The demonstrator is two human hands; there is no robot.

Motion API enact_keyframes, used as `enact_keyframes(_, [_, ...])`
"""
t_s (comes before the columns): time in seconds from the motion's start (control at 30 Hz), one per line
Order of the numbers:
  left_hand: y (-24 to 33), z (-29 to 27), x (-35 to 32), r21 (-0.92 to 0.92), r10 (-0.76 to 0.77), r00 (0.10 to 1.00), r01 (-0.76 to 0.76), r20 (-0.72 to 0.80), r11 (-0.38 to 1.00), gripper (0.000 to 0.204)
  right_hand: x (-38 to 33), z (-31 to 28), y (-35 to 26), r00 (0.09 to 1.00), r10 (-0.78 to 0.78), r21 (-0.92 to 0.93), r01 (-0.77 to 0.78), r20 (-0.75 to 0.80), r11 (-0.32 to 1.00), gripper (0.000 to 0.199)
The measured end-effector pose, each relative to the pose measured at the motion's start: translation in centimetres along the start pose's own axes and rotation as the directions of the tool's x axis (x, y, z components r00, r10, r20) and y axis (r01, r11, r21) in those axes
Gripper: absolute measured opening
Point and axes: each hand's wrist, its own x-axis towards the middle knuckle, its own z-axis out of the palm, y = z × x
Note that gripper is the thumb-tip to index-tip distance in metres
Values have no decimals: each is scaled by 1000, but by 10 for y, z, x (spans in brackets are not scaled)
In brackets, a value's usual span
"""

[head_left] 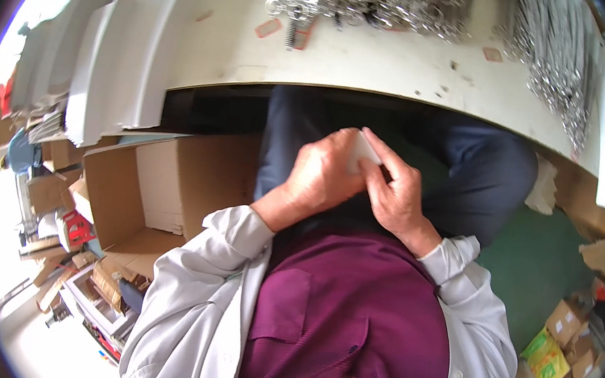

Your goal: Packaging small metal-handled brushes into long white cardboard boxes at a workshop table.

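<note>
Over my lap, just off the table's front edge, my two hands meet around a small white flat piece. It looks like card or paper, but most of it is hidden by the fingers. My left hand is closed around its left side, knuckles up. On the other side my right hand pinches it, the thumb bent against the near edge and the index finger stretched along the far edge.
Across the white table lie heaps of shiny metal rods with ringed ends and more rods at right. White folded sheets overhang its left edge. An open cardboard box stands left of my legs; small cartons lie at lower right.
</note>
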Motion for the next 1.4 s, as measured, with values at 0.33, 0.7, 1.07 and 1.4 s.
enact_keyframes(0.33, [12, -98, -16, -167, -170, 924, 238, 343, 957, 44, 42, -36, -34, 998, 6, 214, 7, -60, 977, 40])
enact_keyframes(0.7, [-23, -190, 0, 229, -184, 937, 257, -298, 939, 23, 99, -63, -34, 902, -370, -346, 282, -223, 895, 17])
enact_keyframes(1.07, [-91, -212, 81, 394, -44, 903, 230, -427, 890, 28, 108, -69, -6, 852, -475, -496, 323, -218, 806, 9])
enact_keyframes(1.4, [-105, -236, 118, 568, -240, 905, 409, -350, 714, 37, 107, -62, 0, 848, -490, -586, 297, -201, 754, 9])
